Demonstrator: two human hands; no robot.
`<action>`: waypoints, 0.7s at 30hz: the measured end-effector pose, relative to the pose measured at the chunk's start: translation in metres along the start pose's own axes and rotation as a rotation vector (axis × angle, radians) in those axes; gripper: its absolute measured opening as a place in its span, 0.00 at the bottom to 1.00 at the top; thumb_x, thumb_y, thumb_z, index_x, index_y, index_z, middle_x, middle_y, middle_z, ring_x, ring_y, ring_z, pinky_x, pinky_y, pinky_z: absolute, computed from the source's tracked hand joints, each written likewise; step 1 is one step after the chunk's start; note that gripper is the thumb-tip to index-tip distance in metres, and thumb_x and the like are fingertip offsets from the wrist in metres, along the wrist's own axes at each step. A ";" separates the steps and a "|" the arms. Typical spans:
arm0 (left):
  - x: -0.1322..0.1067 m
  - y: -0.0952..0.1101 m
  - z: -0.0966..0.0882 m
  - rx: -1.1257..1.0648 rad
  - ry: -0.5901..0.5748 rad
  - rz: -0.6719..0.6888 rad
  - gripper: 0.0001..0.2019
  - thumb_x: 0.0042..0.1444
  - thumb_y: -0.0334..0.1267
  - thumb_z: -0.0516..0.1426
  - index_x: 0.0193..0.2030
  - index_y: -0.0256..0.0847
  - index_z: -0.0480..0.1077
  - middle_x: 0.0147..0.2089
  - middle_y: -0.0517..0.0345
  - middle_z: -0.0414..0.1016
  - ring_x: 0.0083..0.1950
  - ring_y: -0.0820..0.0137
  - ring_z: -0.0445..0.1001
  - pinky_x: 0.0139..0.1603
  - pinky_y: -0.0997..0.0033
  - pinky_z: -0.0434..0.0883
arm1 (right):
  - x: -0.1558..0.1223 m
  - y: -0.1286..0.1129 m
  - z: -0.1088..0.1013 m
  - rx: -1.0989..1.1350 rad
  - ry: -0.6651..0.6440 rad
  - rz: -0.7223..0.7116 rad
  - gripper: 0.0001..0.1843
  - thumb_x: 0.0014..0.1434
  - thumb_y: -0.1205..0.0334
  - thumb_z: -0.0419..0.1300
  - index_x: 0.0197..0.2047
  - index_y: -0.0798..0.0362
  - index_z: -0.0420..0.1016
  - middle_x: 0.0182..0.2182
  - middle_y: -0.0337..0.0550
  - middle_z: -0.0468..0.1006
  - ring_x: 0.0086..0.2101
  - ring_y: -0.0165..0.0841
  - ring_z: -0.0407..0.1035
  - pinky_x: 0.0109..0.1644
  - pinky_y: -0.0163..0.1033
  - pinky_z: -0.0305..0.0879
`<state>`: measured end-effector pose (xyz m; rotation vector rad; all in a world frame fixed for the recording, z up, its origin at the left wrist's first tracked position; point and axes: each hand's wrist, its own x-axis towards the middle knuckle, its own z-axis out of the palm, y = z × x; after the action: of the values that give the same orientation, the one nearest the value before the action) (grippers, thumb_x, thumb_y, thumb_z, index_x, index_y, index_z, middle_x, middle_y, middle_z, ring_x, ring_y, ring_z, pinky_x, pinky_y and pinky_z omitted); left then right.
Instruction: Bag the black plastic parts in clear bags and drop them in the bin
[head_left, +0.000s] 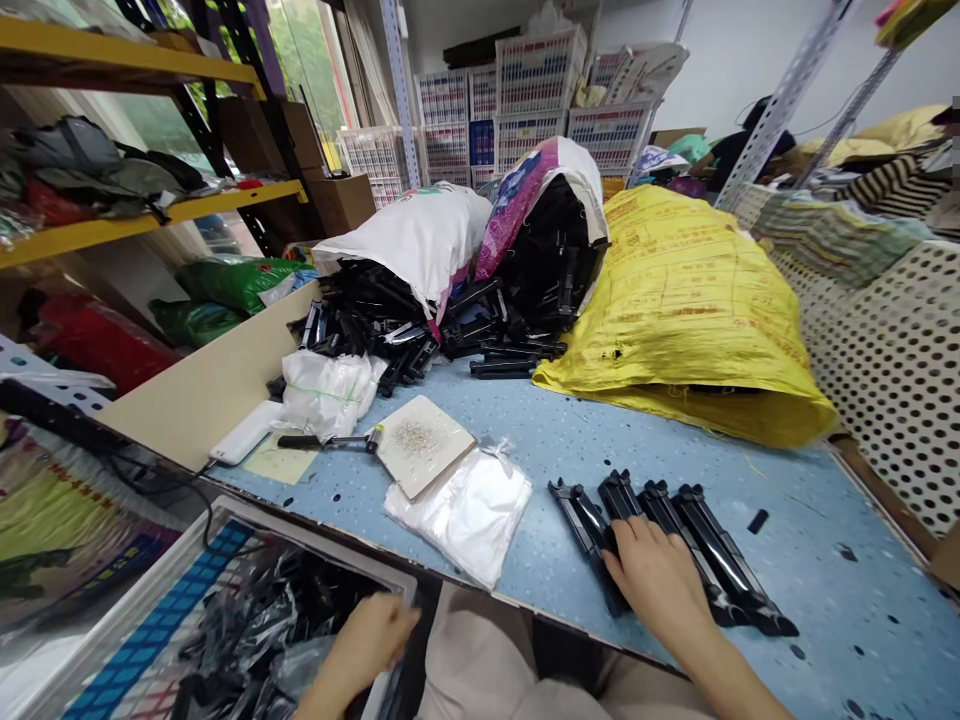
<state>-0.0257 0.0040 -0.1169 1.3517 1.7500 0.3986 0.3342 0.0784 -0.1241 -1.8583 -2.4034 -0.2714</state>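
Fingers (pixel 637 533) of right hand (pixel 666 582) slightly parted, bent over slim, glossy, ridged black bars (pixel 718 555) laid slantwise at four o'clock on speckled blue table (pixel 600 430); grip impossible to tell. At seven, left hand (pixel 375 632) blurred, loosely curled, hold unclear, above crinkly plastic in crate (pixel 166 612).

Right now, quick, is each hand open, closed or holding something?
Left hand: fingers curled, at the bin; too blurred to tell if it holds anything.
Right hand: on the black parts; can't tell if it grips one.
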 end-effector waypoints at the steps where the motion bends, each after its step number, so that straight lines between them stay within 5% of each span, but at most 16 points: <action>1: 0.012 0.019 0.007 0.014 -0.026 0.075 0.19 0.60 0.42 0.51 0.19 0.39 0.65 0.18 0.61 0.66 0.21 0.71 0.66 0.26 0.70 0.66 | 0.002 -0.002 0.000 0.007 -0.005 -0.001 0.04 0.57 0.63 0.54 0.34 0.52 0.69 0.31 0.49 0.72 0.34 0.42 0.66 0.36 0.43 0.54; 4: 0.046 0.076 0.032 0.107 0.196 0.384 0.09 0.56 0.38 0.54 0.27 0.39 0.69 0.34 0.52 0.73 0.39 0.62 0.72 0.42 0.64 0.67 | 0.006 -0.006 0.000 0.026 -0.017 -0.010 0.04 0.57 0.62 0.55 0.33 0.52 0.69 0.31 0.49 0.72 0.35 0.43 0.67 0.35 0.43 0.57; 6: 0.064 0.099 0.044 0.136 0.238 0.434 0.03 0.51 0.31 0.56 0.29 0.39 0.70 0.40 0.47 0.72 0.46 0.58 0.69 0.46 0.61 0.66 | 0.006 -0.006 -0.001 0.034 -0.031 -0.028 0.04 0.57 0.61 0.56 0.33 0.52 0.70 0.31 0.50 0.72 0.35 0.44 0.67 0.35 0.43 0.57; 10: 0.089 0.100 0.043 0.068 0.188 0.371 0.08 0.46 0.26 0.57 0.20 0.39 0.64 0.31 0.55 0.69 0.36 0.66 0.69 0.37 0.69 0.64 | 0.005 0.002 -0.004 0.250 -0.056 0.020 0.06 0.57 0.60 0.56 0.32 0.52 0.72 0.31 0.49 0.72 0.36 0.43 0.68 0.35 0.43 0.60; 14: 0.101 0.085 0.022 -0.096 0.127 0.291 0.12 0.45 0.37 0.61 0.19 0.40 0.61 0.22 0.64 0.64 0.26 0.73 0.64 0.28 0.74 0.60 | 0.014 -0.009 -0.014 0.995 -0.119 0.270 0.12 0.57 0.51 0.58 0.36 0.50 0.75 0.33 0.44 0.74 0.37 0.40 0.70 0.38 0.42 0.64; 17: 0.104 0.081 0.016 -0.226 0.063 0.247 0.14 0.48 0.45 0.57 0.19 0.40 0.63 0.18 0.66 0.61 0.21 0.75 0.60 0.24 0.75 0.58 | 0.030 -0.042 -0.024 1.721 -0.227 0.494 0.15 0.53 0.49 0.63 0.36 0.52 0.76 0.31 0.42 0.77 0.33 0.37 0.71 0.39 0.42 0.68; 21: 0.102 0.084 0.019 -0.332 0.067 0.236 0.10 0.44 0.42 0.58 0.21 0.39 0.65 0.19 0.66 0.64 0.21 0.75 0.62 0.24 0.75 0.59 | 0.056 -0.095 -0.025 2.446 -0.339 0.669 0.15 0.48 0.53 0.69 0.33 0.56 0.77 0.32 0.45 0.80 0.38 0.40 0.75 0.47 0.46 0.70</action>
<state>0.0378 0.1217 -0.1142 1.3145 1.4985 0.8351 0.2269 0.1037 -0.0976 -0.8284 -0.3911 1.9020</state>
